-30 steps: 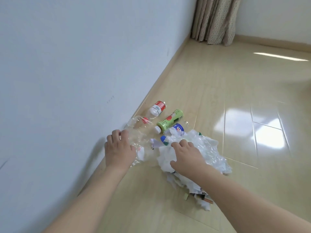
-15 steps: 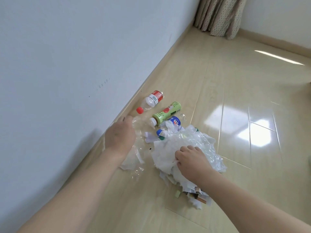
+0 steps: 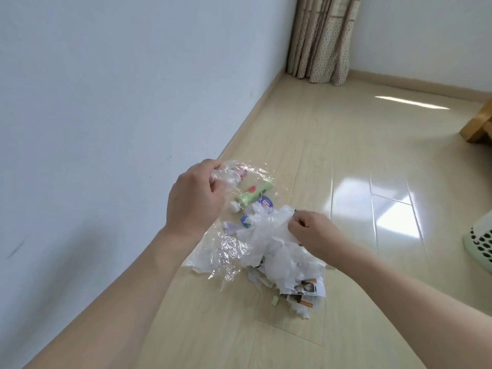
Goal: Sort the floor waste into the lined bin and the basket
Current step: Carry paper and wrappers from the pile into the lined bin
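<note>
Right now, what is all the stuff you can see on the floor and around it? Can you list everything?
clear plastic film: one crumpled sheet, see-through, held up from the floor near the wall
white plastic bag: one, white, on top of the pile
green bottle: one, green with white cap, lying behind the film
blue-labelled bottle: one, partly hidden in the pile
printed paper scraps: several, white with pictures, at the near edge of the pile
basket: one, pale with holes, right edge
curtain: one, beige patterned, far corner
left hand: grips the film
right hand: pinches the white bag
</note>
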The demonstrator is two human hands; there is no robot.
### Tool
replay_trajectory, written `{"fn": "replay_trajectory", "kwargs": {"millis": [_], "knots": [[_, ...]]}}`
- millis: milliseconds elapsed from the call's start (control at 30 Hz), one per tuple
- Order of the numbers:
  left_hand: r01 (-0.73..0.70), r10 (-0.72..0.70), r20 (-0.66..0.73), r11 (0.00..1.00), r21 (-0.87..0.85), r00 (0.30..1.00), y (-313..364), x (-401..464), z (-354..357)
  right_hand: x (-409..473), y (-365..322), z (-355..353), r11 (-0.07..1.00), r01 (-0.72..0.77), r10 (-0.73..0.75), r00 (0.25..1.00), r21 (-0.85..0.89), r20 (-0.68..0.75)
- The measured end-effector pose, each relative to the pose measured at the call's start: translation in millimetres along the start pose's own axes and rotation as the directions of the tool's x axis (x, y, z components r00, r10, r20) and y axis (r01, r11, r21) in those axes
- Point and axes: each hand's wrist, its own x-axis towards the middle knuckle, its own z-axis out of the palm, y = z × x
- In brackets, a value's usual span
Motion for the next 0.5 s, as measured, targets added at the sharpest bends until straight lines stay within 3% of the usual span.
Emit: {"fn": "replay_trajectory", "kwargs": {"millis": [233, 367, 500], "knots": [[-0.056, 0.077, 0.086, 0.975, -0.215, 0.993, 129, 9, 14, -71, 44, -108, 0.990, -0.085, 0.098, 0.989, 0.115, -0.112], [-0.033, 0.117, 0.226, 0.939, -0.342, 0.967, 227, 4, 61, -126, 93, -176, 0.977, -0.147, 0.177, 0.964, 0.154, -0.198], [-0.114, 0.251, 0.308, 0.909, -0.401, 0.918, 329, -28, 116, -185, 163, -240, 0.940, -0.237, 0.305, 0.905, 0.244, -0.298]]}}
